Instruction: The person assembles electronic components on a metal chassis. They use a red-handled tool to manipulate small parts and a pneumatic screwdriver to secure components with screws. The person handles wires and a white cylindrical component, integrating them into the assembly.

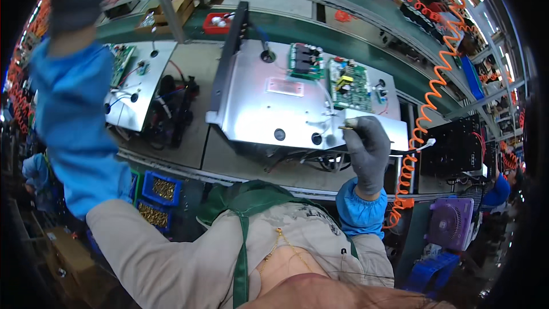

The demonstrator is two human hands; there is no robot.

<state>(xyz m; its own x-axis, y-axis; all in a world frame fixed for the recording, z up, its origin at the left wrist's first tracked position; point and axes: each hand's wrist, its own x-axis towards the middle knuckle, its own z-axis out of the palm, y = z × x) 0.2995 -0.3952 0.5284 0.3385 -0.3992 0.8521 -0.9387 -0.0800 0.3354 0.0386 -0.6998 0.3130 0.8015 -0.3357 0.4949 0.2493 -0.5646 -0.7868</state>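
Note:
My right hand [369, 151], in a grey glove, is over the front right edge of a silver metal chassis [246, 109]. Its thumb and fingertips are pinched on a small brass-coloured piece [346, 127], too small to make out fully. Beyond it, a green circuit board [350, 84] and a smaller board with black blocks [307, 62] are mounted on the chassis. White and dark wires run over the metal near my fingers. My left hand [86, 0], in a dark glove, is raised high at the far left, smeared by motion and partly cut off; its fingers cannot be read.
A second chassis [146, 91] stands at left. Blue bins [162, 187] of small brass-coloured parts lie lower left. A red tray [218, 23] sits at the back. An orange coiled hose [424, 114] hangs at right, near a black unit [452, 147] and a purple fan [450, 223].

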